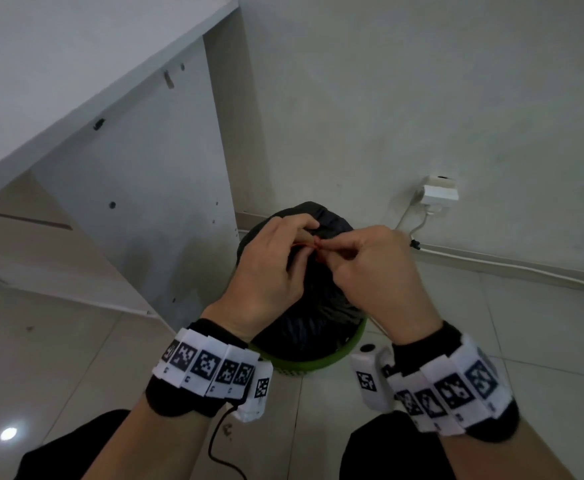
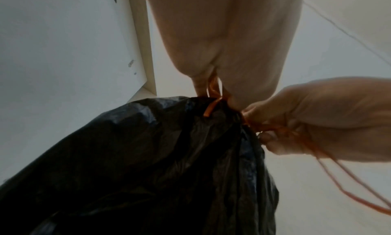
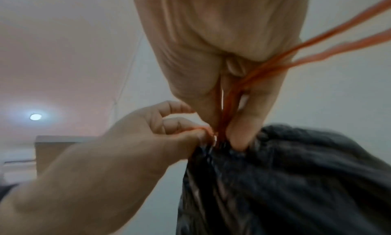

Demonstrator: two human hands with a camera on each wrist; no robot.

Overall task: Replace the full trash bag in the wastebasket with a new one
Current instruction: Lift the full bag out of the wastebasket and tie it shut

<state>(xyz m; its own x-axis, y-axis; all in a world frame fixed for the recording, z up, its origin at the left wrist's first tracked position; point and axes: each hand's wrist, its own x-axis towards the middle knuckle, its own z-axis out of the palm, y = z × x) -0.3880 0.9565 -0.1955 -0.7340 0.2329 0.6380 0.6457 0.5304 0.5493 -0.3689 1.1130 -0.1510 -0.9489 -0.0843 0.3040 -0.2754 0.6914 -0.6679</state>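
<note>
the full black trash bag (image 1: pixel 304 327) sits in the green wastebasket (image 1: pixel 332 356) on the tiled floor (image 1: pixel 543 323), close to the white wall (image 1: pixel 422 98) and just right of a white cabinet panel (image 1: pixel 138 202). its mouth is gathered into a bunched neck at the top, drawn together by an orange drawstring (image 1: pixel 313 245). the left hand (image 1: pixel 269 265) has its grip closed on the drawstring, fingers curled and pinching it right at the gathered neck. the right hand (image 1: pixel 370 261) also has its grip closed on the drawstring, thumb and fingers pinching the strands beside the left fingertips; in the right wrist view two long orange loops trail away past the palm. the two hands nearly touch above the bag. a white wall socket (image 1: pixel 441 192) with a plugged cable sits low on the wall behind.
</note>
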